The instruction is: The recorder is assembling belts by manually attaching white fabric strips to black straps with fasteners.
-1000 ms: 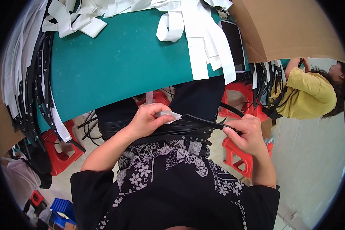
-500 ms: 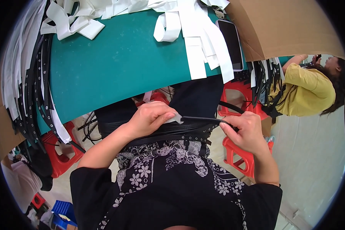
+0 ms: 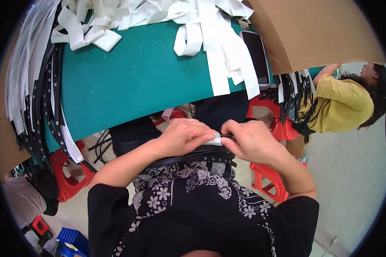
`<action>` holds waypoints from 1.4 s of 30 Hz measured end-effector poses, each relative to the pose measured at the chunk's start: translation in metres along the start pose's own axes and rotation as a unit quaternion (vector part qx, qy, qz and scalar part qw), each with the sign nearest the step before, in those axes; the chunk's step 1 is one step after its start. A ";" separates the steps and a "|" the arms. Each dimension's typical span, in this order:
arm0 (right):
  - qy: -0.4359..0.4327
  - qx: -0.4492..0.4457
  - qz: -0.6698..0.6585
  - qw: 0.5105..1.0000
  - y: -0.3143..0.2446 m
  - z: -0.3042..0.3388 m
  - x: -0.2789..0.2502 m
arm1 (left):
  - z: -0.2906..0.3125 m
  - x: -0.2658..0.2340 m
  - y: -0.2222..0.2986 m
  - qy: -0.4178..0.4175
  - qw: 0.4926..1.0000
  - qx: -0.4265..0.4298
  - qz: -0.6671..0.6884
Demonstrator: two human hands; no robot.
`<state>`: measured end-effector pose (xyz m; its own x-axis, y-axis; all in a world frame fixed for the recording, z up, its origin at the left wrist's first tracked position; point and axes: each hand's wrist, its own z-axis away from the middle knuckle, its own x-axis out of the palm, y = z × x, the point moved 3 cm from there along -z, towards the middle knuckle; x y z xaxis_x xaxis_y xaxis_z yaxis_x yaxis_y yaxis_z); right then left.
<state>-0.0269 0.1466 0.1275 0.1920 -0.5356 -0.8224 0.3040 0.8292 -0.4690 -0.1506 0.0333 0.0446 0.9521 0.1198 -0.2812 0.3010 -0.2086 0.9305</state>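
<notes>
Above my lap, my left hand [image 3: 186,135] is closed, thumb against fingers, on a short white strip [image 3: 217,139]. My right hand [image 3: 254,140] has come close beside it and pinches a thin black strap [image 3: 227,136], whose end meets the strip. Most of the strap is hidden behind my right fingers. I cannot tell whether the strip wraps the strap or only touches it. Across my lap below the hands lie black belts with metal eyelets [image 3: 208,158].
Beyond my lap stands a green table [image 3: 137,81] with loose white strips [image 3: 218,64] and a phone [image 3: 256,55]. Eyelet belts [image 3: 40,92] hang at its left edge. A cardboard box [image 3: 317,34] is at the right, near a person in yellow [image 3: 345,103]. Red stools [image 3: 268,182] stand around.
My right hand has moved left, up against my left hand, and the visible length of strap between them has shortened. My left hand has shifted slightly right with the white strip.
</notes>
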 end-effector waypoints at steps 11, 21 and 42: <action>-0.048 0.054 -0.160 0.985 0.060 0.017 -0.040 | 0.010 -0.020 -0.025 0.048 0.996 -0.075 0.016; -0.028 0.016 0.043 0.999 -0.022 -0.010 -0.051 | -0.033 -0.001 0.010 0.021 0.988 -0.033 0.147; 0.039 0.067 0.193 0.978 -0.053 0.034 -0.143 | -0.055 -0.007 0.038 0.012 0.986 0.048 0.159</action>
<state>-0.0383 0.1739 0.2805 0.2466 -0.1679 -0.9545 0.3434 0.9361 -0.0760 -0.1485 0.0775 0.0949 0.9980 0.0567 0.0283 -0.0080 -0.3310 0.9436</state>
